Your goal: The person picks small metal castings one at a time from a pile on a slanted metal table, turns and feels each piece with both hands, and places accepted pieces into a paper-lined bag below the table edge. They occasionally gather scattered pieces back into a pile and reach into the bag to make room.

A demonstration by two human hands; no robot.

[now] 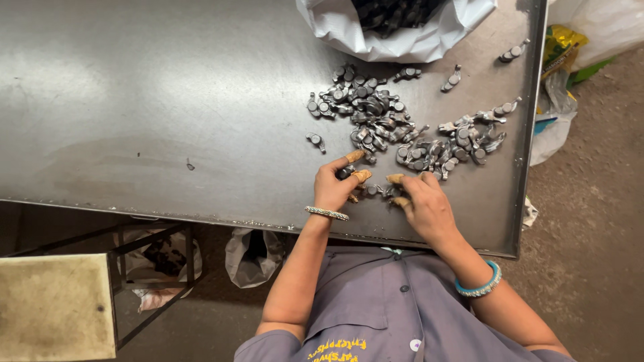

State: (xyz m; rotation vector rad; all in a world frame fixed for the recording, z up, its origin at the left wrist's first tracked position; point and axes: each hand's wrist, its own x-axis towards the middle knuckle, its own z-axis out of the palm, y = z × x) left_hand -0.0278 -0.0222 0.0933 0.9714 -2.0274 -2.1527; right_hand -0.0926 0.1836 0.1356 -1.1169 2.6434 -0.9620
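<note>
Sorting step: left hand (333, 186) pinching one dark part (345, 173) near pile (376, 117); right hand (421, 201) curled over parts (382, 190). Next move likely needs a clean single-piece pick.

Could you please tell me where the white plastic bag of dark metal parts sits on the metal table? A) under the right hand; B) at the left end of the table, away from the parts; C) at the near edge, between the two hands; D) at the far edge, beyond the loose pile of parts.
D: the white plastic bag lies open at the far edge of the metal table, beyond the loose pile of parts.
</note>
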